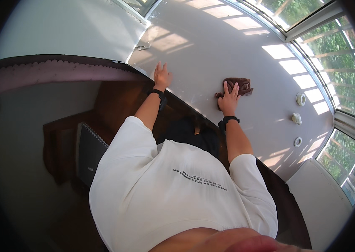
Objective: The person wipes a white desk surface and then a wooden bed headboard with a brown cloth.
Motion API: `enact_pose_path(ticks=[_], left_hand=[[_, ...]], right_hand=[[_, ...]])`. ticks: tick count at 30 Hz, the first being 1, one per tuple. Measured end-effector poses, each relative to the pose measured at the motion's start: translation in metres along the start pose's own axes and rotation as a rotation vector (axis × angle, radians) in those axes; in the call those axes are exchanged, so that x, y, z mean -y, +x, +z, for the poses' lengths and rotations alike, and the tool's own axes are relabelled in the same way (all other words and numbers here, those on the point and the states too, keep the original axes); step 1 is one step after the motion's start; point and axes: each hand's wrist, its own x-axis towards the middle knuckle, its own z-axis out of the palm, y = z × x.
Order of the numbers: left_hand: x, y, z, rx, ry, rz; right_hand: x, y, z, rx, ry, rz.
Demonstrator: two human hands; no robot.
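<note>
My right hand (229, 100) lies palm down on a crumpled brown cloth (243, 86), its fingers spread over the near left part of it. The cloth rests on a pale, smooth ledge (196, 63) below the windows. To the left, my left hand (162, 76) is at the ledge's near edge, fingers apart and holding nothing; whether it touches the surface is unclear. A black band sits on each wrist.
Toward the right end of the ledge are a white ring-shaped item (300, 99), a small pale figurine-like object (296, 118) and another white ring (297, 142). A small whitish fitting (143, 47) lies near the left wall. Barred windows (335, 53) border the far side.
</note>
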Motion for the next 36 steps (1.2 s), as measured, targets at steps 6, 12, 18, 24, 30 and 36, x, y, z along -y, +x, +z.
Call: enact_pose_path(ticks=[6, 12, 18, 24, 30, 36], left_hand=[[-0.023, 0.013, 0.032, -0.051, -0.149, 0.262], [-0.05, 0.103, 0.014, -0.295, -0.172, 0.364], [-0.077, 0.186, 0.012, -0.464, -0.225, 0.269], [-0.08, 0.198, 0.022, -0.341, -0.012, 0.189], [-0.084, 0.204, 0.02, -0.324, -0.01, 0.184], [-0.081, 0.206, 0.015, -0.283, -0.006, 0.183]], right_hand=[[-0.002, 0.013, 0.0, -0.015, 0.009, 0.038], [-0.001, 0.082, -0.001, -0.068, 0.08, 0.08], [-0.002, 0.154, -0.036, 0.031, 0.153, 0.008], [-0.033, 0.25, -0.064, 0.004, 0.187, -0.09], [-0.052, 0.352, -0.108, -0.183, 0.206, -0.187], [0.021, 0.436, -0.102, -0.549, 0.169, 0.287]])
